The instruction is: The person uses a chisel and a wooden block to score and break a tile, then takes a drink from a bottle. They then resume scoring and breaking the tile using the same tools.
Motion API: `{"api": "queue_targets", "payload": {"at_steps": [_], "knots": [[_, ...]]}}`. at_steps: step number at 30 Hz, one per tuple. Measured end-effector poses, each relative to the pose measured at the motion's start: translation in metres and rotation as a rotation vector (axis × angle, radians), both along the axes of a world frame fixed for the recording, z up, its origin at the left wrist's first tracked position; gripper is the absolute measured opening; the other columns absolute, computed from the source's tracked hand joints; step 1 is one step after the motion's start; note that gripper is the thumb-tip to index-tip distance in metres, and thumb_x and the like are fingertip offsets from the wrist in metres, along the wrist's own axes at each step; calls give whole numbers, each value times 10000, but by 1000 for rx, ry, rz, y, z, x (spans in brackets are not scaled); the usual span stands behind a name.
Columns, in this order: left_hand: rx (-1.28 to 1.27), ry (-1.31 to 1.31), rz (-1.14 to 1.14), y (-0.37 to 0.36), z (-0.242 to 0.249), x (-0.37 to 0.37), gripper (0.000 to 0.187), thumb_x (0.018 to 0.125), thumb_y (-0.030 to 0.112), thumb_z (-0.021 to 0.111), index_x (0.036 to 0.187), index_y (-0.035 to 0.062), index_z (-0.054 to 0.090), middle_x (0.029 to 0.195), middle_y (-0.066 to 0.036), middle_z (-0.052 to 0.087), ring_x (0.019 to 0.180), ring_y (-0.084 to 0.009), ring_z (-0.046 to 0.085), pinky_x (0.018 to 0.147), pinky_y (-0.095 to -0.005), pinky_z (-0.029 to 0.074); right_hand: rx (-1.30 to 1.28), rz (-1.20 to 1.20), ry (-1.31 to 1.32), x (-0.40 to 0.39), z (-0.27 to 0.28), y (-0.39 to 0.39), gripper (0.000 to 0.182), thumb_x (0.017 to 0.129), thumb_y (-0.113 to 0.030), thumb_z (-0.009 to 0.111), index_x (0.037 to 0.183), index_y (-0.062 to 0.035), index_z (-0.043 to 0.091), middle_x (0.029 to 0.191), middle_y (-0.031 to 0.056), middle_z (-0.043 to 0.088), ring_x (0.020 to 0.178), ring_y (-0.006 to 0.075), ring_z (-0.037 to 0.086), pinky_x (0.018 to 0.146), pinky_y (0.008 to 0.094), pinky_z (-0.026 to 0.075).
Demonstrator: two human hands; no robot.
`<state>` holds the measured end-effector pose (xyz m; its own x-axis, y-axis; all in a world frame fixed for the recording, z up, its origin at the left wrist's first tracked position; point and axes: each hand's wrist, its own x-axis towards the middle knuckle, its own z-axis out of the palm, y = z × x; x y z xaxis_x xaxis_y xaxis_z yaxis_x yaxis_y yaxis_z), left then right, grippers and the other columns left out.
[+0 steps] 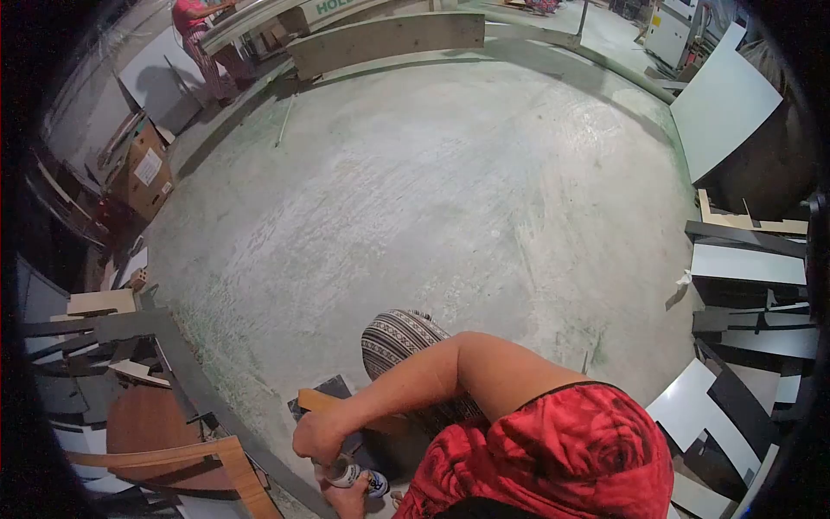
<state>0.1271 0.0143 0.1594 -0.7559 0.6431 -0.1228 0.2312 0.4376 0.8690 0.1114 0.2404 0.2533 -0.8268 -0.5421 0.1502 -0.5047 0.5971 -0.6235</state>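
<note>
My right arm reaches across my raised knee to the lower left, and my right hand [318, 438] is closed in a fist just above a small white labelled container [343, 472]. What the fist holds, if anything, is hidden. Below it, my left hand [349, 499] wraps round the container, partly cut off near the lower edge. A blue-and-white round item [377, 483] sits right beside the left fingers. Under my right forearm lie a tan wooden strip [318, 401] and a dark flat panel [332, 387].
Grey concrete floor [406, 190] stretches ahead. Board offcuts [156, 424] lie to the left, with more panel pieces [709, 424] to the right. A cardboard box [147, 169] stands at the far left. Another person [201, 39] stands by a machine [294, 22] at the back.
</note>
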Motion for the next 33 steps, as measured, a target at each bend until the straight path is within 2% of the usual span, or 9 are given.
{"api": "queue_targets", "payload": {"at_steps": [7, 10, 18, 19, 20, 22, 24, 28, 33], "knots": [[-70, 122, -5, 19, 33, 8, 586, 679, 68, 750, 1180, 33, 448, 1016, -126, 563, 886, -205, 562, 816, -372, 459, 30, 120, -17, -8, 4, 0, 180, 615, -200, 660, 736, -68, 680, 696, 158, 628, 705, 311, 622, 600, 413, 464], [40, -92, 174, 15, 21, 4, 776, 498, 53, 761, 1189, 2, 411, 1066, -119, 544, 953, -212, 556, 862, -360, 447, -207, 247, -21, -8, 9, 5, 156, 601, -186, 664, 715, -81, 676, 687, 138, 617, 712, 299, 610, 603, 411, 446], [-81, -7, -42, -1, 43, -7, 532, 497, 88, 779, 986, 22, 579, 927, -62, 625, 840, -171, 592, 808, -321, 469, -520, 435, 86, -25, 14, 7, 76, 625, -124, 654, 667, -61, 645, 711, 102, 572, 734, 276, 551, 627, 384, 419], [52, -164, 67, 2, 45, -3, 463, 501, 109, 783, 921, 30, 606, 905, -45, 632, 829, -181, 596, 804, -334, 469, -635, 481, 87, -26, 23, 12, 65, 623, -94, 659, 665, -49, 637, 723, 95, 568, 759, 262, 542, 653, 369, 421], [-8, -139, 58, -4, 50, -3, 702, 486, 141, 788, 1102, -5, 482, 983, -99, 573, 862, -200, 565, 794, -337, 459, -695, 408, 67, -24, 34, 18, 86, 615, -63, 671, 689, -39, 635, 728, 86, 565, 778, 246, 537, 681, 354, 420], [-39, 216, 94, 10, 81, 7, 672, 497, 110, 795, 1079, 6, 476, 995, -84, 574, 876, -179, 558, 810, -323, 454, -826, 314, -14, -21, 47, 35, 185, 609, -5, 699, 784, -19, 643, 768, 72, 577, 806, 217, 537, 727, 327, 420], [72, 7, 251, 14, 111, 17, 689, 516, 85, 816, 1104, 35, 460, 1013, -76, 552, 930, -165, 545, 835, -321, 450, -773, 178, -6, -25, 51, 46, 231, 634, -68, 703, 860, -54, 661, 816, 73, 587, 803, 198, 549, 721, 315, 435], [164, 550, 202, -3, 154, 25, 760, 505, 104, 843, 1162, 70, 463, 1070, -104, 559, 970, -235, 565, 830, -339, 458, -691, 40, -26, -33, 52, 56, 200, 694, -79, 712, 881, -40, 653, 848, 56, 597, 814, 158, 556, 720, 288, 438], [243, 707, 210, -19, 234, 43, 762, 517, 161, 842, 1174, 41, 475, 1041, -160, 577, 974, -309, 581, 846, -389, 458, -648, -118, -376, -30, 68, 46, 135, 720, -9, 687, 845, -12, 636, 820, 34, 574, 788, 104, 560, 692, 241, 450]]}}
